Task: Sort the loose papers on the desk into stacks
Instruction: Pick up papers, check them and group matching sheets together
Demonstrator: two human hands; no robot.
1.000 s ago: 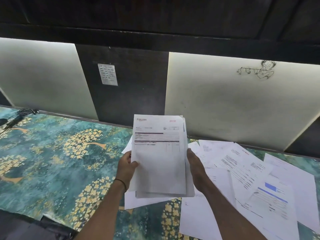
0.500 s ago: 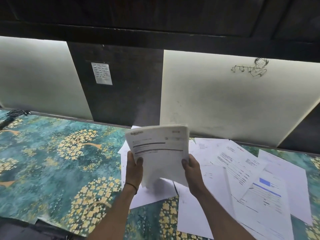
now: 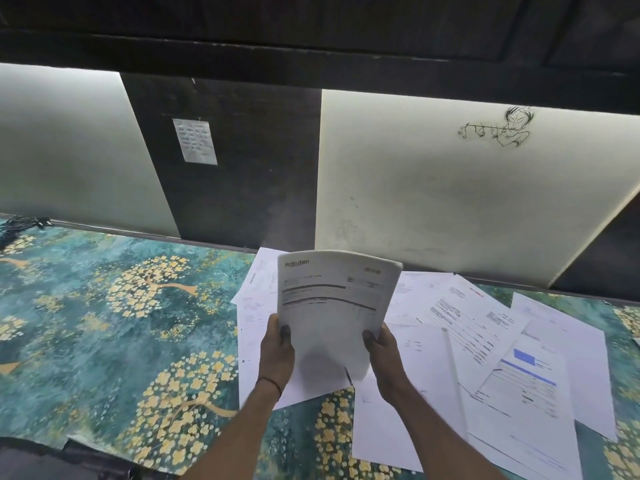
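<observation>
The paper bundle (image 3: pixel 332 306) had bowed forward since earlier, left grip (image 3: pixel 277 346) and right grip (image 3: pixel 382 355) clamped on its lower sides; mid-gathering, it probably next needed squaring onto the counter (image 3: pixel 104 323).

Two hands show: one left hand (image 3: pixel 277 348) and one right hand (image 3: pixel 382 355), with one bundle of papers (image 3: pixel 332 306) gripped between them. One dark wristband (image 3: pixel 270 382) circles the left wrist. On the one counter (image 3: pixel 86 306) the loose sheets (image 3: pixel 478 327) number about eight, though overlaps hide some edges. Most lie from one to five o'clock of the bundle, and a few at nine o'clock. One blue-marked sheet (image 3: pixel 523 393) is among them. The wall has two pale panels, a left panel (image 3: pixel 69 150) and a right panel (image 3: pixel 450 202), plus one small note (image 3: pixel 195 142) at eleven o'clock and one line drawing (image 3: pixel 502 128) at one o'clock.
</observation>
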